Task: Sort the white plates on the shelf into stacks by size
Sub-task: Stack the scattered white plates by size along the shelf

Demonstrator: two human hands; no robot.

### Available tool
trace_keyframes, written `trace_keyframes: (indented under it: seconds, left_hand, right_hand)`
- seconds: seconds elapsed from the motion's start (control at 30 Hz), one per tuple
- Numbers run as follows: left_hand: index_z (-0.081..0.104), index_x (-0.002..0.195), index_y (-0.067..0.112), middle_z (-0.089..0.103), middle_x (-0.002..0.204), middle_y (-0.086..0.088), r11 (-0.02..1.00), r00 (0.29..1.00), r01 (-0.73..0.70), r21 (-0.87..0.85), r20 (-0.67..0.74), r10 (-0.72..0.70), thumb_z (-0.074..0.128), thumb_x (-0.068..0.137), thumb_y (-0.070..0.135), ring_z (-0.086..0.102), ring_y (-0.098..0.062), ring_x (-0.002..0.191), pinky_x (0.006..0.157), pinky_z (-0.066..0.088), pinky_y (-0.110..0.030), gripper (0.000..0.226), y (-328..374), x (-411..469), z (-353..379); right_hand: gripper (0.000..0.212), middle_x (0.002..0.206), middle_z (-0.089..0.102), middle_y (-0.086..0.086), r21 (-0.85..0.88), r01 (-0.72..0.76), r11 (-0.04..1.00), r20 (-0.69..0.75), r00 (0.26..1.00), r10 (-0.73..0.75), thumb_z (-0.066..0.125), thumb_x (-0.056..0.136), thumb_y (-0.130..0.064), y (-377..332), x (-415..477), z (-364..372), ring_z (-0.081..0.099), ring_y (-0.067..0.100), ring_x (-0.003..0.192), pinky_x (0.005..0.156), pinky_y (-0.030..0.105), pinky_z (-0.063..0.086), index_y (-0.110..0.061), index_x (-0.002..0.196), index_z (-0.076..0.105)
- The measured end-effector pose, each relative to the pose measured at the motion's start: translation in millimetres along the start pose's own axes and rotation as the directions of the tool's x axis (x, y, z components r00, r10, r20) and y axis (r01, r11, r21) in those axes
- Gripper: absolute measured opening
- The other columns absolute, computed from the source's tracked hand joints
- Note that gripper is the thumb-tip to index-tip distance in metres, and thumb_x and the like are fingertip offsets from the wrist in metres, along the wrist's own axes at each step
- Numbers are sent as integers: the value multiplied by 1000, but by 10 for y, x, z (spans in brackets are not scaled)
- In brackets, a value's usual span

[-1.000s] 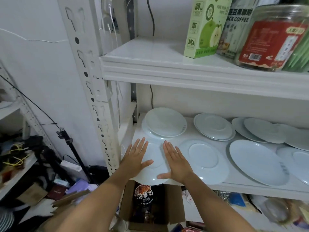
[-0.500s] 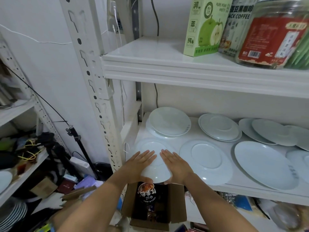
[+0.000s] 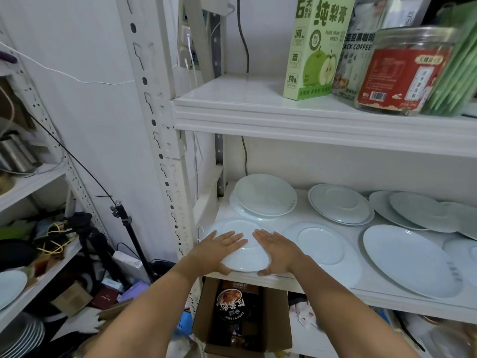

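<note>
A small white plate (image 3: 245, 257) lies upside down at the front left corner of the lower shelf (image 3: 284, 280). My left hand (image 3: 219, 250) grips its left rim and my right hand (image 3: 277, 250) grips its right rim, thumbs under the front edge. The plate's near edge is tipped up off the shelf. Beside it lies another upturned plate (image 3: 321, 248). Behind stand a two-plate stack (image 3: 265, 197) and a second stack (image 3: 340, 204). A large plate (image 3: 410, 259) and overlapping plates (image 3: 423, 211) lie to the right.
The upper shelf (image 3: 258, 109) holds a green pear box (image 3: 317, 50), a coffee pack and a clear jar (image 3: 405, 71). The shelf post (image 3: 165, 156) stands left of my hands. An open cardboard box (image 3: 240, 316) sits below. A cluttered rack (image 3: 33, 254) stands left.
Both hands slid from flat on top of the plate to its sides and closed on its rim. The plate came toward the shelf's front edge and its near side lifted.
</note>
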State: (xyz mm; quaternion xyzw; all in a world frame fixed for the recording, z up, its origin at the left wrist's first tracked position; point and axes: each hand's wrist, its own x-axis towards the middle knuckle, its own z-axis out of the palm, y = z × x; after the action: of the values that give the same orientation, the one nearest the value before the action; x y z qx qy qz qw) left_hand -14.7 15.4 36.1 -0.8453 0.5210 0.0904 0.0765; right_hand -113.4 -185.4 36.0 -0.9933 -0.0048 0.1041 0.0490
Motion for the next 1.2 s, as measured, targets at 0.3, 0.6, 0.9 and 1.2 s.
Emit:
trace_keyframes:
  seconds: [0.3,0.6,0.9,1.2]
  left_hand:
    - [27,148,37,24,158,9,966,968,53,-255,-223,-112,48,91,53,18,-10,148,119,14,-47,63,-23,83,-419]
    - [71,101,9,70,99,-6,649,800,-140,-747,-472,-371,52,97,25,62,-19,91,76,44,-19,25,-59,219,-912]
    - [56,117,0,59,117,-20,98,639,191,-977,48,-768,44,99,27,58,-34,104,90,46,-38,34,-120,341,-890]
    - [42,135,-1,48,137,-19,293,696,473,-831,148,-703,32,99,5,49,-34,124,99,42,-35,38,-79,285,-766]
  right_hand:
    - [89,158,25,-2,358,-220,908,-42,967,251,66,85,-41,52,-53,-280,31,20,141,114,31,29,-21,154,13]
    - [40,125,61,14,727,-281,626,-187,797,575,43,92,-2,218,-8,-361,56,31,114,93,36,46,-11,130,52]
    - [14,89,60,8,964,-260,55,176,780,601,51,90,-3,129,-17,-298,58,20,75,63,26,47,-9,100,59]
    - [21,81,61,19,896,-443,40,315,694,647,56,89,-8,145,-29,-123,62,32,77,90,46,53,-4,69,49]
